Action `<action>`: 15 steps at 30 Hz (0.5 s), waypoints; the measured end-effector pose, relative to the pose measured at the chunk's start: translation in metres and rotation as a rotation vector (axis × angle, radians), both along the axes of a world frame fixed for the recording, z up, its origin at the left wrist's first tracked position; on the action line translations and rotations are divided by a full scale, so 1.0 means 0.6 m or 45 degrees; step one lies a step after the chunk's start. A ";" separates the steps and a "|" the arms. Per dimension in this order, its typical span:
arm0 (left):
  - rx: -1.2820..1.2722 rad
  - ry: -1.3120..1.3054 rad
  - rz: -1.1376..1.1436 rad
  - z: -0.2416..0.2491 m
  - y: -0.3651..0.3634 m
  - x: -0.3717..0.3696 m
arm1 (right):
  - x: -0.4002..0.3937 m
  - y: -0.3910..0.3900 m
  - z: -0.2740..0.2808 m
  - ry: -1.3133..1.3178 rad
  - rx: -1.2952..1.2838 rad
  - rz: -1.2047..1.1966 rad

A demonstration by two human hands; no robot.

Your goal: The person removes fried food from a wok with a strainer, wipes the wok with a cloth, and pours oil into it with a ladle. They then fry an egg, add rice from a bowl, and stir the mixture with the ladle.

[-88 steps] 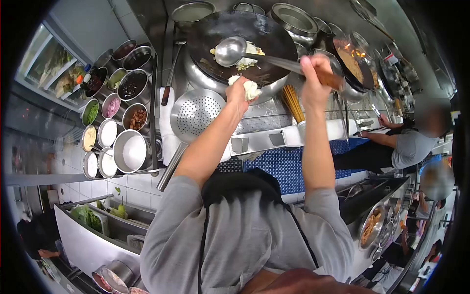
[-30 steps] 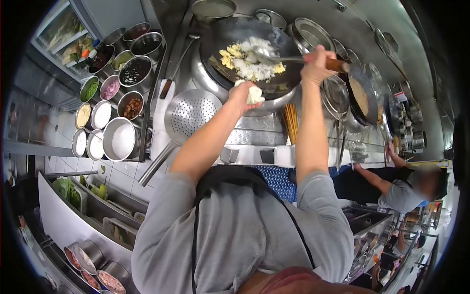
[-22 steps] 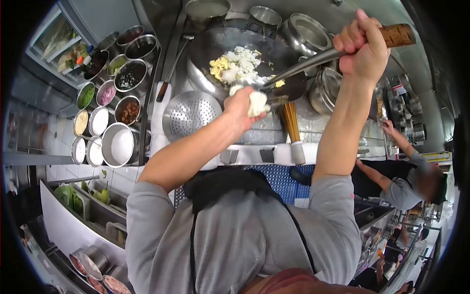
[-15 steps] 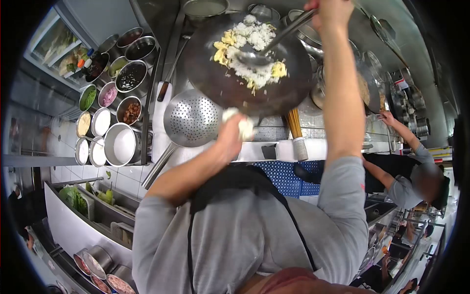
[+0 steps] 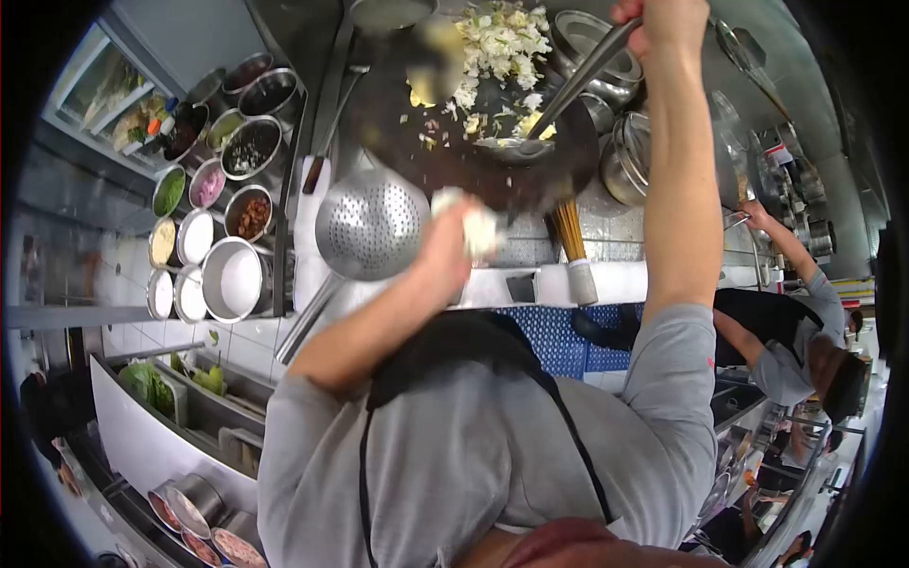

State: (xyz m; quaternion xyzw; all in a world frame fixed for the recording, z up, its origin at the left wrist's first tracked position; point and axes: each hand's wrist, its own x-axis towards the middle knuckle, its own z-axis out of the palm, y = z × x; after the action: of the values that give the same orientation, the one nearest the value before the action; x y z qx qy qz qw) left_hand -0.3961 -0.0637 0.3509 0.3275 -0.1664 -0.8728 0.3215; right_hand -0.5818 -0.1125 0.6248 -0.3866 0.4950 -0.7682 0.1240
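Rice and egg [image 5: 497, 43] fly above the tilted wok [image 5: 473, 133]. The left hand [image 5: 453, 248] clamps a white cloth [image 5: 476, 227] around the wok's near rim; the right hand [image 5: 668, 21] is closed around the ladle [image 5: 516, 147] handle. A good toss needs a firm cloth hold and the ladle bowl low, ready to catch.
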 end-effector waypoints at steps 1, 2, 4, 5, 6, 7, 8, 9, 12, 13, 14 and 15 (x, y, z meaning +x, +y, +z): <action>-0.022 -0.021 -0.103 0.005 -0.039 -0.016 | 0.000 0.004 0.001 0.026 0.027 0.015; 0.044 -0.147 -0.091 0.016 -0.073 -0.039 | 0.007 0.012 0.003 0.047 -0.013 0.001; 0.011 -0.211 -0.125 -0.054 -0.132 -0.077 | 0.025 0.044 0.012 0.093 -0.157 0.039; -0.019 -0.234 -0.144 -0.075 -0.149 -0.090 | 0.031 0.068 0.010 0.115 -0.251 0.087; -0.022 -0.237 -0.154 -0.089 -0.152 -0.097 | 0.042 0.094 0.002 0.261 -0.360 0.089; -0.028 -0.244 -0.160 -0.098 -0.158 -0.100 | 0.031 0.106 -0.022 0.334 -0.483 0.176; -0.036 -0.250 -0.167 -0.100 -0.164 -0.101 | 0.015 0.109 -0.062 0.407 -0.607 0.261; -0.041 -0.247 -0.176 -0.099 -0.163 -0.100 | 0.001 0.091 -0.114 0.367 -0.745 0.320; -0.061 -0.245 -0.204 -0.098 -0.162 -0.096 | -0.027 0.011 -0.304 0.307 -0.371 0.181; -0.054 -0.247 -0.198 -0.098 -0.158 -0.093 | -0.034 -0.009 -0.304 0.123 -0.340 0.216; -0.057 -0.242 -0.184 -0.092 -0.161 -0.093 | -0.041 -0.033 -0.275 0.125 -0.287 0.226; -0.053 -0.246 -0.181 -0.091 -0.157 -0.091 | -0.037 -0.052 -0.239 0.126 -0.246 0.091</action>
State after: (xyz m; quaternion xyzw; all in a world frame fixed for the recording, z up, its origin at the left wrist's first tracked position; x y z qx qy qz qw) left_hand -0.4506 -0.1580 0.2960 0.3907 -0.2374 -0.8541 0.2481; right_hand -0.6042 -0.1435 0.4816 -0.4517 0.4100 -0.7874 0.0889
